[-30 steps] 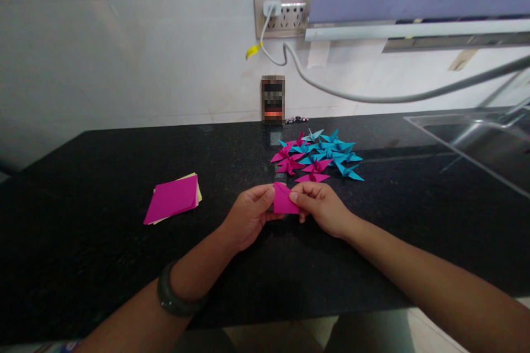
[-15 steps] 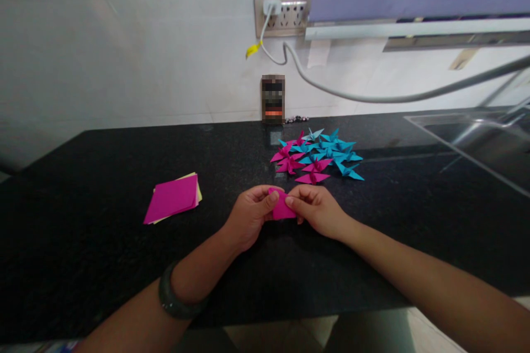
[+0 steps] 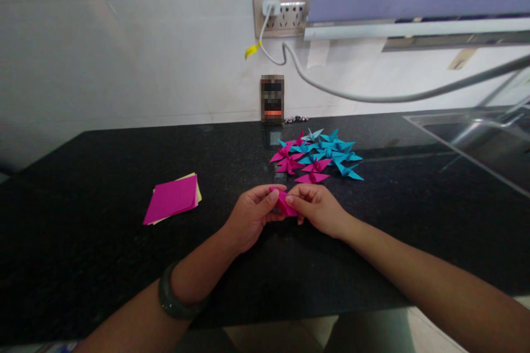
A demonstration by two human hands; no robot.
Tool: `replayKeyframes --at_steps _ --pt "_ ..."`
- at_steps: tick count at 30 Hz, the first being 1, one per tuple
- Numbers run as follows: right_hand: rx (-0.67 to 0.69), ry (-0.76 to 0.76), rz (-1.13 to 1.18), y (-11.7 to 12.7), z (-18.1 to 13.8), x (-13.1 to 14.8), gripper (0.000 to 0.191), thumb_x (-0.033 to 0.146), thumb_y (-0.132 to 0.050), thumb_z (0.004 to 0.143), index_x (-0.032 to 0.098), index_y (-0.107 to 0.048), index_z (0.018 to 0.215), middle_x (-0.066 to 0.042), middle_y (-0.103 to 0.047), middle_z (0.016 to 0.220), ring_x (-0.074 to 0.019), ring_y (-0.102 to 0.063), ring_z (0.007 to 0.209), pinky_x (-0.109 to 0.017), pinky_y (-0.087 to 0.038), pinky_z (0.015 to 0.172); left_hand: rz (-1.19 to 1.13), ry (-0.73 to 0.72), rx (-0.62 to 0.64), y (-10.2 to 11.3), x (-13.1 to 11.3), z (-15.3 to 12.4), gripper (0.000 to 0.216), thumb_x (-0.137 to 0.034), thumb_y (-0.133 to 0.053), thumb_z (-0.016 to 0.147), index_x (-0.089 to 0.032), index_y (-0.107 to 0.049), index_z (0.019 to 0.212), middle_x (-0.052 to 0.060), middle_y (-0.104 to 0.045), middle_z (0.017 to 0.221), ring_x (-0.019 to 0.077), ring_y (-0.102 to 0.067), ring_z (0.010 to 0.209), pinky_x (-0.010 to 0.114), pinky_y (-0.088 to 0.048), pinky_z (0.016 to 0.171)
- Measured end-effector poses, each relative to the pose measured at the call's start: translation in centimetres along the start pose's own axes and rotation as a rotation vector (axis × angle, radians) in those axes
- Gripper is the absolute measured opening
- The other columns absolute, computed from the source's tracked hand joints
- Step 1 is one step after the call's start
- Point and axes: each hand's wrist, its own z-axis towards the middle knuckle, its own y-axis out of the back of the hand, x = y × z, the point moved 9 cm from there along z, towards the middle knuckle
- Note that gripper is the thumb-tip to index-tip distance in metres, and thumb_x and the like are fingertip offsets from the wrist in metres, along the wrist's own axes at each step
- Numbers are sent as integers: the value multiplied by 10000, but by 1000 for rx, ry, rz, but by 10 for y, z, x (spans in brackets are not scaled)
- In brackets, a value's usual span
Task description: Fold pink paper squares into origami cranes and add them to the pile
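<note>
Between my two hands is a small folded piece of pink origami paper [image 3: 285, 205], tilted and held just above the black counter. My left hand [image 3: 253, 210] pinches its left side, thumb on top. On the right side, my right hand [image 3: 318, 208] grips it between thumb and fingers. Just beyond the hands lies a cluster of folded paper cranes, with several pink cranes [image 3: 313, 177] at the left and front and several blue cranes [image 3: 350, 170] at the right. A stack of square paper [image 3: 171, 198], pink on top with yellow edges below, rests left of my left hand.
A phone [image 3: 272, 99] leans upright on the tiled wall, beside a beaded strand [image 3: 296, 119]. A grey cable [image 3: 351, 94] runs from the wall socket [image 3: 290, 15] to the right. At the far right is a sink [image 3: 467, 149]. The counter [image 3: 103, 265] ends close to my body.
The pink paper, flat and square-looking before, is now tilted and partly opened between my fingers. Both hands have stayed in nearly the same place.
</note>
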Motion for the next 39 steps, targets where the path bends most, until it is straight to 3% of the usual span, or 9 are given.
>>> replayKeyframes --at_steps 10,25,32,39 --pt "-141 91 -193 10 -2 9 181 329 -556 736 156 -557 682 33 -488 543 -64 -414 443 -184 -343 401 81 -13 -56 5 -1 1 272 -316 -684 680 -127 -660 873 31 -658 711 114 -597 637 236 -507 593" --pt "-78 71 -163 3 -3 9 223 364 -542 758 155 -536 680 32 -476 559 -67 -412 466 -186 -342 421 165 -44 -108 10 -2 2 236 -327 -680 677 -137 -665 816 14 -655 665 113 -585 600 262 -501 601" --pt "-13 62 -335 -2 -2 0 285 369 -568 747 157 -471 582 54 -395 492 -51 -345 438 -174 -244 397 236 -74 -155 7 -11 -2 234 -310 -696 654 -129 -669 800 24 -680 699 120 -607 627 239 -503 608" --pt "25 69 -383 -5 -2 1 253 325 -514 780 153 -481 598 46 -420 505 -58 -383 447 -179 -256 411 258 -88 -219 11 -11 -3 219 -306 -723 605 -133 -655 721 6 -665 618 105 -586 528 226 -482 539"
